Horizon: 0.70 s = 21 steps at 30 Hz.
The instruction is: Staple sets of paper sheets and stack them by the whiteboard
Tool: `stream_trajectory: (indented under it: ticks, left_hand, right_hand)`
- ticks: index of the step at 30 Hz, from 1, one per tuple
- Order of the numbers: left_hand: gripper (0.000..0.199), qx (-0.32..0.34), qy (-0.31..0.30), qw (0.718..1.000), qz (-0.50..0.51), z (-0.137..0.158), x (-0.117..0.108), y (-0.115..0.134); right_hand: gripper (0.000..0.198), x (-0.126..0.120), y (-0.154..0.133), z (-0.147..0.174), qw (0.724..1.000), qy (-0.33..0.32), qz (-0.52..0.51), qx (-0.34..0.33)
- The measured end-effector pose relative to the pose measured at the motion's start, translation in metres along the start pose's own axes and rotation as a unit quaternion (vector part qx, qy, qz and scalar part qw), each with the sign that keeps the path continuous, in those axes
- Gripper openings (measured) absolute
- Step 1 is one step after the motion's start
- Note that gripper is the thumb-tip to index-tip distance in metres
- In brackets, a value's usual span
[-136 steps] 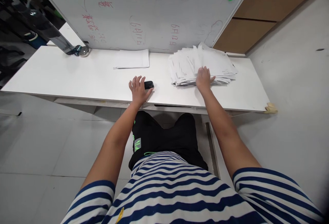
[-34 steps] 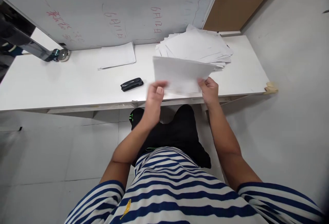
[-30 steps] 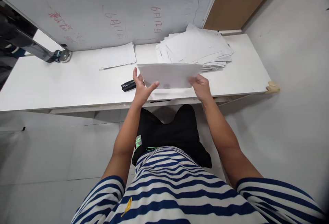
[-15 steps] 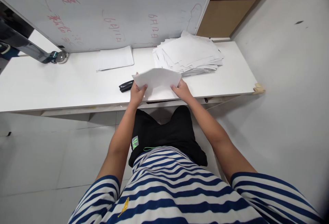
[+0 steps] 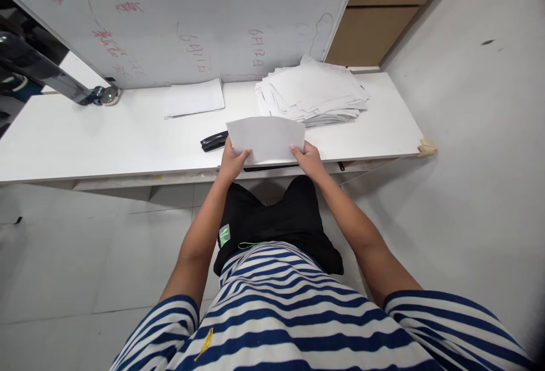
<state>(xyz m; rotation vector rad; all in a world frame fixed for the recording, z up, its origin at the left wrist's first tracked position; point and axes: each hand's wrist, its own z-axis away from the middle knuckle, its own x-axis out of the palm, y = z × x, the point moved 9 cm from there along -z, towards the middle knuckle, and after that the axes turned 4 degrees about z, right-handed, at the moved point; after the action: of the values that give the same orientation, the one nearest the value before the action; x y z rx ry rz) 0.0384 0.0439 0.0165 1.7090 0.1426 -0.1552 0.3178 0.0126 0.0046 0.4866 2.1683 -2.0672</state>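
Observation:
A white sheet of paper (image 5: 270,137) is held up near the front edge of the white desk, its top edge bowed. I cannot tell whether it is one sheet or more. My left hand (image 5: 233,159) pinches its left side, thumb on the near face and fingers mostly hidden behind. On the opposite side my right hand (image 5: 308,159) grips it in the same way. Just left of the paper lies a black stapler (image 5: 213,141), its right end hidden behind the sheet and my left hand.
Behind the paper, a messy pile of papers (image 5: 315,93) rests on the desk (image 5: 106,144). A thin, neat stack (image 5: 195,97) lies to its left. A whiteboard (image 5: 170,19) with red writing stands along the back, a dark bottle (image 5: 63,79) at its left end. A wall closes the right side.
The paper has tipped more upright toward me and its near face shows more fully. Both hands have shifted slightly, still holding its sides. The view has moved a little.

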Motion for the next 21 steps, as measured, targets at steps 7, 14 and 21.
stream_trajectory:
  ticks: [7, 14, 21]
  left_hand:
    - [0.068, -0.019, 0.008, 0.995, -0.101, -0.001, -0.021, 0.013]
    - [0.092, -0.004, -0.009, 0.965, -0.261, -0.053, -0.048, 0.019]
    - [0.108, -0.066, -0.046, 0.983, -0.164, -0.058, -0.043, 0.007]
  right_hand:
    - [0.033, -0.033, 0.046, 0.031, 0.985, 0.039, -0.086, 0.141]
    - [0.028, -0.036, 0.049, 0.047, 0.976, 0.041, -0.104, 0.186]
    - [0.021, -0.016, 0.039, 0.046, 0.97, 0.014, -0.135, 0.201]
